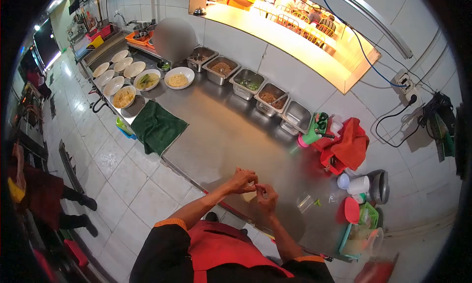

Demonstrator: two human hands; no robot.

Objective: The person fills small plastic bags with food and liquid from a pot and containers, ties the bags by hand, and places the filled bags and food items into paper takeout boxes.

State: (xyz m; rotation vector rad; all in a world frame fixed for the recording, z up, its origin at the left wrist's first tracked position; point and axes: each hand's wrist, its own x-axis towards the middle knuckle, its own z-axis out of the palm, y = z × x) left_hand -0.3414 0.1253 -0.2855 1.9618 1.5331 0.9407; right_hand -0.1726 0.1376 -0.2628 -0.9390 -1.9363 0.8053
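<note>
Over the worktop (pixel 216 135), the left hand (pixel 243 180) and right hand (pixel 266 199) are meeting with curled fingers, apparently pinching a small pale thing (pixel 254 183) between them, its long axis unclear, while a clear plastic piece (pixel 305 203) is lying beyond the right hand, the nearer one.

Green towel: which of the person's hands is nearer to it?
Left. In the picture, the left hand is to the lower right of the green towel; the right hand is farther out that way.
</note>
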